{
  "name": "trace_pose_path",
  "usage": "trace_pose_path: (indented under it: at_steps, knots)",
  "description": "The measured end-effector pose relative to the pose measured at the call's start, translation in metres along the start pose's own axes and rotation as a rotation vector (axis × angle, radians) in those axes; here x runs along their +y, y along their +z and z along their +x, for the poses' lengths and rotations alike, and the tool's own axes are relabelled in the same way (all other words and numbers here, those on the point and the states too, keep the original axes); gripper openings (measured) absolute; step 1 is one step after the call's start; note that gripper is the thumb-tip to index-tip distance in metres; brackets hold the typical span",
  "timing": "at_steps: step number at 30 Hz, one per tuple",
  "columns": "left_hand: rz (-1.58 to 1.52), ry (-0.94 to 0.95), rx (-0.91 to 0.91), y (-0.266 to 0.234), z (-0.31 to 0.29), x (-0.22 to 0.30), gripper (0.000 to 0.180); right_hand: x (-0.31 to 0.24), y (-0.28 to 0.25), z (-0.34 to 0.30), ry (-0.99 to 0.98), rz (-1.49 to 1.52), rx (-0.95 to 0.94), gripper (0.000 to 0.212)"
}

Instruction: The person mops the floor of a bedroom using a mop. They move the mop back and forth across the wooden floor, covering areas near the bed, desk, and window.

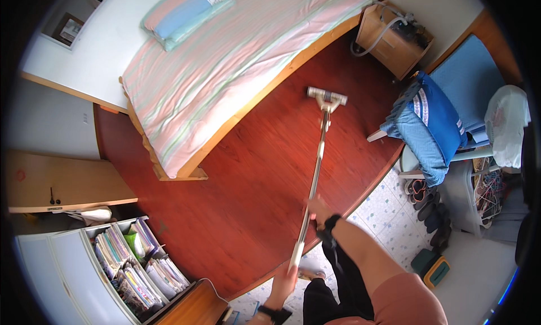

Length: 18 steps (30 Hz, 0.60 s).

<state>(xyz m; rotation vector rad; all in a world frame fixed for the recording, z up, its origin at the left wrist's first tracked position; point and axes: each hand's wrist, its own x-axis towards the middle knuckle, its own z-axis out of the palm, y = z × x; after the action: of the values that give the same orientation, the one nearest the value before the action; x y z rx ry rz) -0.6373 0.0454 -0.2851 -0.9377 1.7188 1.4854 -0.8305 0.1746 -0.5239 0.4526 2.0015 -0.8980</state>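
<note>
A long-handled mop (316,167) reaches forward over the dark red wood floor (242,173). Its pale, wide head (327,96) rests on the boards between the bed and the blue-covered chair. My left hand (283,284) is wrapped round the lower, near end of the white handle. Farther up the pole, my right hand (320,209) grips it, with a dark band on that wrist. Both hands are closed on the mop, one above the other. The head looks slightly blurred.
A bed (225,83) with striped sheet and pillow stands far left. A wooden bedside cabinet (389,43) carries a hose device. At right are a chair (468,60) with a blue cushion (434,114) and several shoes (431,212). A bookshelf (166,252) stands near left. Speckled tiles (383,212) border the wood.
</note>
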Motion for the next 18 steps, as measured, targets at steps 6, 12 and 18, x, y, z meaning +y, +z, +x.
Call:
trace_pose_path:
  at_steps: [6, 12, 18]
  knots:
    - [-0.272, 0.409, -0.21, 0.039, 0.115, 0.14, 0.047, -0.086, -0.164, 0.103, 0.016, 0.244, -0.05, 0.039]
    - [-0.242, 0.25, -0.189, 0.011, 0.078, 0.101, 0.056, -0.11, -0.149, 0.082, -0.008, 0.156, 0.171, 0.06]
    - [-0.173, 0.096, -0.038, -0.074, -0.058, -0.06, 0.054, -0.063, 0.026, -0.034, 0.146, 0.23, -0.024, 0.045]
